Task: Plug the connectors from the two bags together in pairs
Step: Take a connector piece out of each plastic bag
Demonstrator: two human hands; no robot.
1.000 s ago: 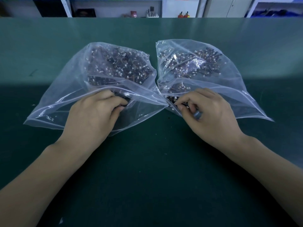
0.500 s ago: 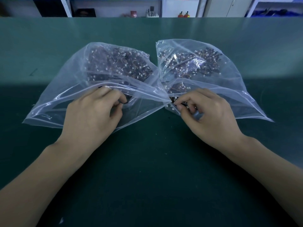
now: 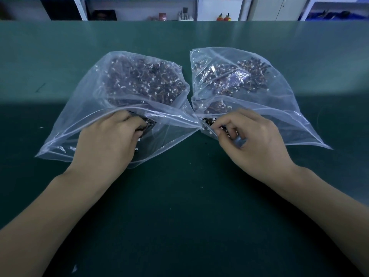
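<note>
Two clear plastic zip bags lie side by side on the green table, mouths toward me. The left bag (image 3: pixel 83 108) and the right bag (image 3: pixel 283 108) each hold a heap of small wired connectors (image 3: pixel 145 80) with white plugs and dark wires. My left hand (image 3: pixel 107 142) reaches into the left bag's mouth, fingers curled among connectors there. My right hand (image 3: pixel 253 140) is at the right bag's mouth, thumb and forefinger pinching a small white connector (image 3: pixel 208 129). A ring sits on one right finger.
The dark green table (image 3: pixel 183 206) stretches wide in front of the bags and beyond them. White shelving (image 3: pixel 139 9) with small items runs along the back wall, far off. A small white scrap (image 3: pixel 74 268) lies near the front left.
My left hand has pushed a little deeper into the left bag and its fingers have curled. My right hand has kept its place, fingers working at the connector.
</note>
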